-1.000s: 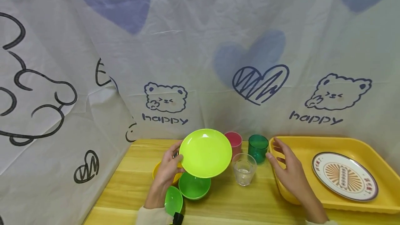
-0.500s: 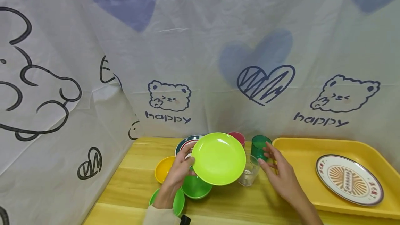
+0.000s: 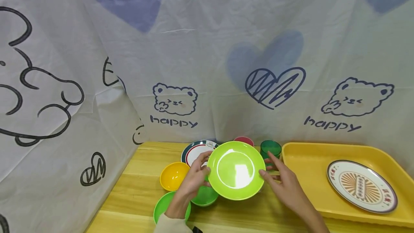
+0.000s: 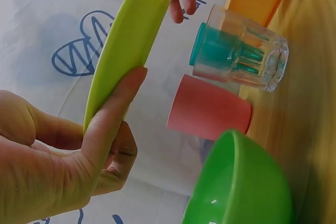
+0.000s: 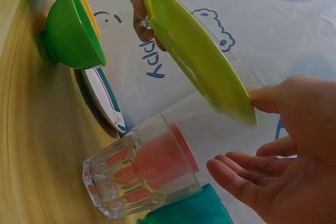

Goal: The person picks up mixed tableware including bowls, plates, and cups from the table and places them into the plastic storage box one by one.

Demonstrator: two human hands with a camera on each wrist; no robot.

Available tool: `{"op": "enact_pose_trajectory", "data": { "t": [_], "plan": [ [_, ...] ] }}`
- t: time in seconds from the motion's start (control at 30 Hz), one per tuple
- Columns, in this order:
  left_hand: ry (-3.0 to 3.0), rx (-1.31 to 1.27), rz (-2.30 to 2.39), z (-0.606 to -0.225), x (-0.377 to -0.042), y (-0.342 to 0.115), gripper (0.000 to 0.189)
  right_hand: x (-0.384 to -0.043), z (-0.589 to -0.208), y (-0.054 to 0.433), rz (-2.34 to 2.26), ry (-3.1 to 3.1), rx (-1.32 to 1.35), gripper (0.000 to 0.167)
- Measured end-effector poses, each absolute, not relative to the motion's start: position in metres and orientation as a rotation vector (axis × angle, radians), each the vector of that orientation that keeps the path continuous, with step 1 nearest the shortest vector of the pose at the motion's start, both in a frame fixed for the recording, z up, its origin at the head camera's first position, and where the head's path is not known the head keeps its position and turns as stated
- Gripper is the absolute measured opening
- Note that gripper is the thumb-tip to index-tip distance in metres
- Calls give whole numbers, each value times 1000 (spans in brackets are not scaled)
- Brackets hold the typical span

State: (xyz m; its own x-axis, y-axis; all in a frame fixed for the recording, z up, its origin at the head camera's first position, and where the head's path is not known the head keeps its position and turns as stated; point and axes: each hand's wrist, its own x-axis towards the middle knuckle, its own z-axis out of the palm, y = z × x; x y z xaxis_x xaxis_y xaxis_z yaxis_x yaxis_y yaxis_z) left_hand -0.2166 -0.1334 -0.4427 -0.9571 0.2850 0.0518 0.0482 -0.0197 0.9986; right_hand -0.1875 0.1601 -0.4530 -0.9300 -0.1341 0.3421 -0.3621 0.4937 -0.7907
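A lime-green plate is held up above the table, its upper face tilted toward the head camera. My left hand grips its left edge, thumb on one face and fingers on the other in the left wrist view. At the opposite edge is my right hand. Its thumb touches the rim, while its relaxed fingers stand apart from the plate in the right wrist view. Behind and below the plate are a clear glass, a pink cup and a teal-green cup; the plate hides most of the glass in the head view.
Left of the plate are a yellow bowl, two green bowls, one nearer, and a white plate with a dark rim. A yellow tray on the right carries a printed white plate. Patterned cloth hangs behind.
The lime-green plate has moved right and slightly down in my left hand, turning its face more upward. My right hand has come in from the right until its thumb meets the rim.
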Motion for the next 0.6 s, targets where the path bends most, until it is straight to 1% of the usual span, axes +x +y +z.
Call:
{"op": "enact_pose_trajectory", "data": {
  "t": [0.23,0.6],
  "plan": [
    [2082,365,2073,-443,-213,-126,55,-187,-452,156,1512,-2502,389,70],
    [2072,388,2074,-445,-211,-116,55,-185,-446,155,1474,-2540,262,66]
  ]
}}
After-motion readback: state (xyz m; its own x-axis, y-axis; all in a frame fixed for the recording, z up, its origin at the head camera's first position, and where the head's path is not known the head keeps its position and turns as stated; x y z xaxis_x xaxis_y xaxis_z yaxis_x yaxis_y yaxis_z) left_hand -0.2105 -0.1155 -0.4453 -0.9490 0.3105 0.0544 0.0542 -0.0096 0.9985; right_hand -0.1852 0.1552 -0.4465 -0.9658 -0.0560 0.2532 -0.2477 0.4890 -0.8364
